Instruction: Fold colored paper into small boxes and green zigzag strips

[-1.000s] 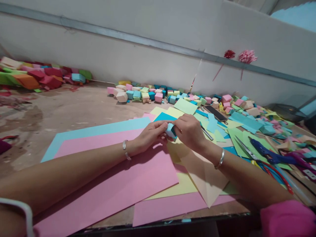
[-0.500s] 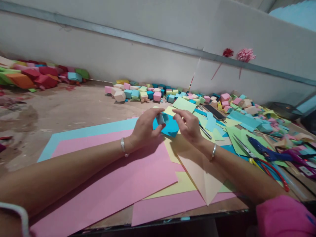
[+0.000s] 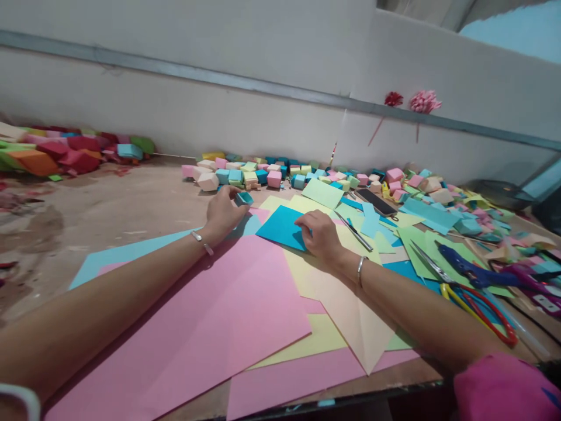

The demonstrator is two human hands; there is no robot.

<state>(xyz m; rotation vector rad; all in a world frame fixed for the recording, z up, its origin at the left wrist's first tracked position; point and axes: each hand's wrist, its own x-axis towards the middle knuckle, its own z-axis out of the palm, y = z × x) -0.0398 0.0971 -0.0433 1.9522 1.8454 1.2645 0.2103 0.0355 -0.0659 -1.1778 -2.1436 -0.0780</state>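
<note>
My left hand (image 3: 224,213) is closed around a small teal folded-paper box (image 3: 244,199), whose open side faces me. It is held above the left part of the paper sheets. My right hand (image 3: 322,234) has its fingers curled over the right side of a bright blue paper sheet (image 3: 280,227). Whether those fingertips hold anything is hidden. Beneath both arms lie a large pink sheet (image 3: 210,310), a light blue sheet (image 3: 140,245) and a peach sheet (image 3: 362,327) with a crease. A thin metallic pen-like tool (image 3: 356,231) rests just beyond my right hand.
Folded paper boxes (image 3: 274,179) line the wall, with a brighter pile (image 3: 79,153) at far left. To the right are scissors (image 3: 468,304), a blue glue gun (image 3: 464,266), a phone (image 3: 376,202) and green sheets (image 3: 416,248). A cable (image 3: 532,321) runs along the right edge.
My left hand has moved left with the small box, away from my right hand. My right hand has lowered toward the blue sheet. The view has shifted slightly.
</note>
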